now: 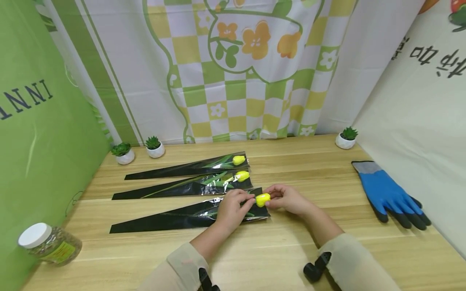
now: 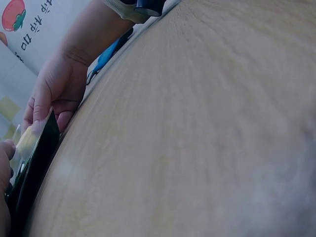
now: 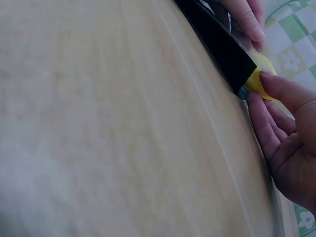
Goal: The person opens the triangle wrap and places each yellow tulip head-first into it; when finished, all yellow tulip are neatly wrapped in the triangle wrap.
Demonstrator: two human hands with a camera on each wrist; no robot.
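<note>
A yellow artificial tulip (image 1: 263,200) lies at the wide right end of the nearest black flower sleeve (image 1: 156,222), which has a clear front. My right hand (image 1: 289,199) holds the bloom between thumb and fingers; the right wrist view shows the thumb on the yellow bloom (image 3: 256,85). Just left of the bloom, my left hand (image 1: 233,208) pinches the tulip at its stem, lying over the sleeve. The left hand hides part of the stem and sleeve. In the left wrist view, only a few of its fingers (image 2: 6,153) show at the edge.
Two more sleeved yellow tulips lie behind, one in a middle sleeve (image 1: 182,187), one in a far sleeve (image 1: 182,169). A blue work glove (image 1: 386,190) lies at right, a lidded jar (image 1: 51,244) at left. Small potted succulents (image 1: 155,148) stand along the back edge.
</note>
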